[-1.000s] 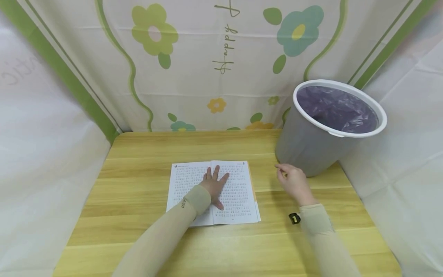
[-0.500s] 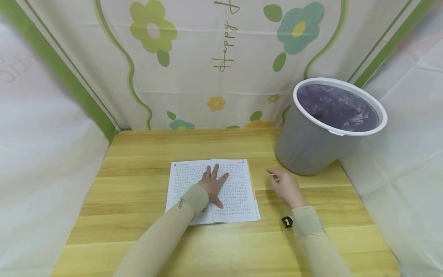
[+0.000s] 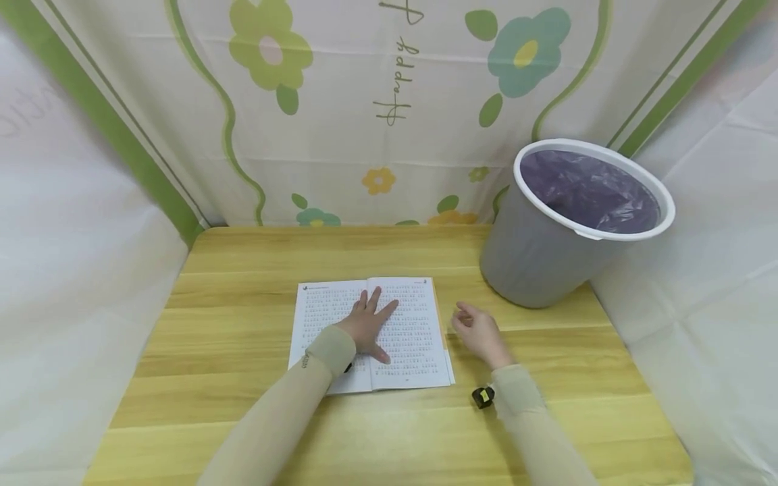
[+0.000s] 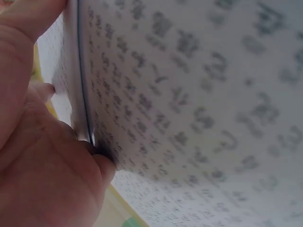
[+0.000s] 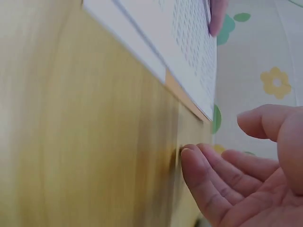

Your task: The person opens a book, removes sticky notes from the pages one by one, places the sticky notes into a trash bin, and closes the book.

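An open book (image 3: 413,337) with printed white pages lies on the wooden table. My left hand (image 3: 367,327) rests spread across its middle, fingers over the fold and the right page. In the left wrist view the left hand (image 4: 52,156) touches the pages beside the fold. Just right of the book, my right hand (image 3: 478,333) hovers low over the table with loosely bent fingers and holds nothing. The right wrist view shows the right hand (image 5: 236,184) with thumb and fingers apart, near the edge of the book (image 5: 189,52).
A grey bin (image 3: 535,250) with a white rim and a dark purple liner stands at the back right of the table (image 3: 243,256). A flower-patterned curtain (image 3: 340,135) hangs behind, and pale cloth sides flank the table. A small black device sits at the right wrist.
My right hand has moved left and slightly toward me, from beside the bin to close by the book's right edge. The left hand stays on the pages.
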Motion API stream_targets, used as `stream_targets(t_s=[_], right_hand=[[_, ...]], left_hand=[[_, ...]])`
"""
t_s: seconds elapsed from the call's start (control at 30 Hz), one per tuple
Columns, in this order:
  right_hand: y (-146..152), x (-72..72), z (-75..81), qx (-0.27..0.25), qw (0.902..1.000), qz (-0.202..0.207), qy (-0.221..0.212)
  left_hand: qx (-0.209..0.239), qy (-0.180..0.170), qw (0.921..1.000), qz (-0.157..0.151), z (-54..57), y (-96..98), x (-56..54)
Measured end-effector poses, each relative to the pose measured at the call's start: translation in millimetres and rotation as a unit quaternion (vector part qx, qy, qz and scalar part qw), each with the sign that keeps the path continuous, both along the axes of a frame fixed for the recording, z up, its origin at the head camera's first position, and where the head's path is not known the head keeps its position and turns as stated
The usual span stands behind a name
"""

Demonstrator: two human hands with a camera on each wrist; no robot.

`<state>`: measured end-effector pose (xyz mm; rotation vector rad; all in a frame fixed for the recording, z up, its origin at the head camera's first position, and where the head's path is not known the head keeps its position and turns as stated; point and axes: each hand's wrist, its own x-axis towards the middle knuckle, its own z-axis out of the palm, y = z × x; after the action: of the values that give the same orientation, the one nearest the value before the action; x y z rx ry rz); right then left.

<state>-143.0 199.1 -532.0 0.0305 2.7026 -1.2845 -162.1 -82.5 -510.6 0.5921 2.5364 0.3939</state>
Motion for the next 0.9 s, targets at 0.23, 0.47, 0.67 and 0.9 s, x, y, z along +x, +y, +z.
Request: stream_targets(t_s=[0.23, 0.47, 0.67, 0.9], right_hand=[[-17.6, -4.6, -0.5, -0.046, 0.9983, 0.016, -0.032], [-23.1, 0.5, -3.4, -0.079, 0.9931, 0.019, -0.085], [-22.3, 5.1, -7.7, -0.148, 0.9841, -0.005, -0.098], [-19.3, 7.5, -1.5, -0.151, 0.984, -0.027, -0.091]], left_hand=[[0.034, -0.005, 0.9994, 0.0, -9.0, -13.5, -8.1], [0.084, -0.03, 0.996, 0.003, -16.1, -18.2, -9.7], [0.088, -0.011, 0.9961, 0.001, -25.0, -22.1, -5.3], [0.084, 0.017, 0.9928, 0.084, -13.6, -59.9, 7.4]])
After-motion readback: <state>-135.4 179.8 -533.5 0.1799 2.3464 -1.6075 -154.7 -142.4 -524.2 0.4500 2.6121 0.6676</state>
